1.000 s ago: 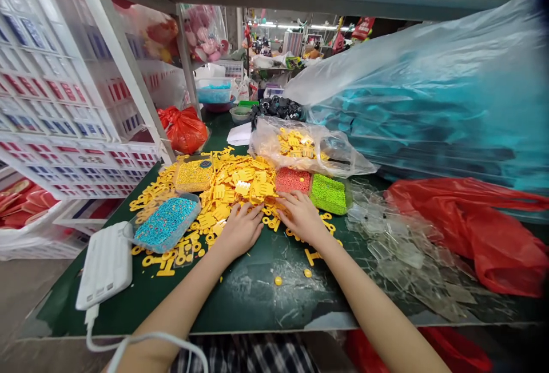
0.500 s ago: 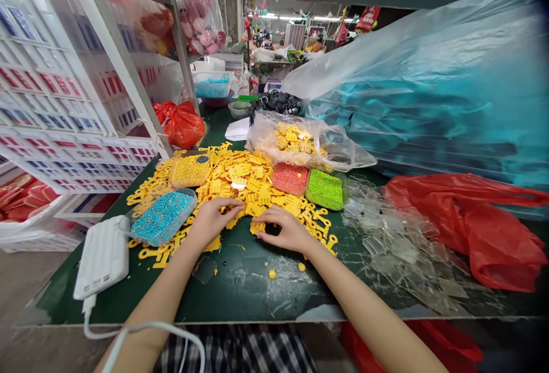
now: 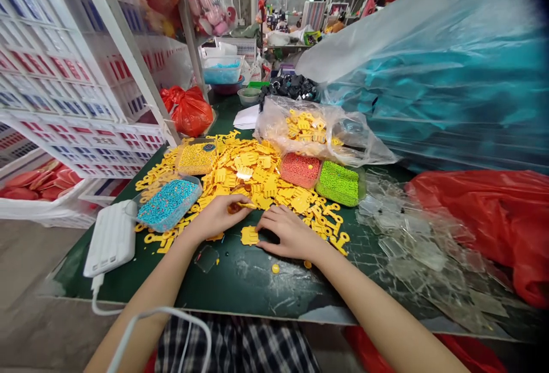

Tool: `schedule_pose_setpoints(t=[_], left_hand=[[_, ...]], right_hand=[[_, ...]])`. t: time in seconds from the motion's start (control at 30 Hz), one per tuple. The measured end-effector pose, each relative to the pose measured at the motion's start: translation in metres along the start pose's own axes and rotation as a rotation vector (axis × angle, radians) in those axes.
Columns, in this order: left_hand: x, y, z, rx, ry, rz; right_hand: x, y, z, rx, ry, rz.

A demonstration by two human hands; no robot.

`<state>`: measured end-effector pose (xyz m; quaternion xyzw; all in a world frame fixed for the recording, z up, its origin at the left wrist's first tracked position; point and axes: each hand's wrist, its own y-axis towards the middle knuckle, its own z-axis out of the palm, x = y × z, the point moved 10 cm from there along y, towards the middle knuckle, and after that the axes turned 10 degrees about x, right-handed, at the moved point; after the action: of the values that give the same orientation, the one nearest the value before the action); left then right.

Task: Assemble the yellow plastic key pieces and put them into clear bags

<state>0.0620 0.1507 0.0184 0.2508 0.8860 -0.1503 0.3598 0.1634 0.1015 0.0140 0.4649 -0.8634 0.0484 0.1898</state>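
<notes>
A thin yellow plastic piece (image 3: 246,205) is pinched between the thumb and fingers of my left hand (image 3: 218,215), at the near edge of a heap of similar yellow pieces (image 3: 249,170). My right hand (image 3: 289,233) curls over the green tabletop, its fingertips at the right edge of a flat, hand-shaped yellow plastic piece (image 3: 249,235). That piece appears to lie on or just above the table. Behind the hands are boxes of blue beads (image 3: 168,201), yellow beads (image 3: 196,157), red beads (image 3: 300,169) and green beads (image 3: 339,182).
A white power bank (image 3: 110,238) with a cable lies at left. Clear plastic pieces (image 3: 407,230) and a red bag (image 3: 484,207) spread at right. An open plastic bag (image 3: 343,133) of yellow parts sits behind. White crates (image 3: 77,75) stack up at left.
My right hand has come nearer me, and the flat yellow piece by its fingers now shows apart from the heap. The left hand's pinched piece is now visible. The camera view has shifted.
</notes>
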Motion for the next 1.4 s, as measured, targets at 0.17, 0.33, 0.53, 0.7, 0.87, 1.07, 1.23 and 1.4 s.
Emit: schedule_pose_setpoints(t=[0.17,0.33,0.53,0.7,0.87,1.07,1.23,1.4], left_hand=[[-0.013,0.0,-0.002,-0.038,0.057,0.106],[-0.009,0.002,0.003,-0.002,0.141,0.02],[-0.002,0.001,0.007,0.025,0.099,-0.076],[-0.003,0.0,0.004,0.018,0.048,-0.052],[-0.001,0.001,0.009,0.059,0.127,-0.093],[-0.005,0.004,0.016,0.009,0.238,-0.124],[-0.001,0.002,0.018,-0.055,0.236,-0.218],[-0.004,-0.003,0.018,-0.087,0.367,-0.217]], right_hand=[[0.002,0.003,0.003,-0.02,-0.084,-0.007],[0.003,0.004,0.004,-0.06,-0.122,0.022],[-0.001,0.005,0.006,-0.054,-0.097,0.052],[-0.011,0.002,0.003,-0.096,-0.013,0.128],[-0.017,0.0,0.001,-0.12,-0.011,0.181],[-0.017,0.001,0.0,-0.143,-0.007,0.174],[-0.019,0.002,-0.001,-0.178,0.041,0.125],[-0.018,0.004,0.001,-0.19,0.035,0.085]])
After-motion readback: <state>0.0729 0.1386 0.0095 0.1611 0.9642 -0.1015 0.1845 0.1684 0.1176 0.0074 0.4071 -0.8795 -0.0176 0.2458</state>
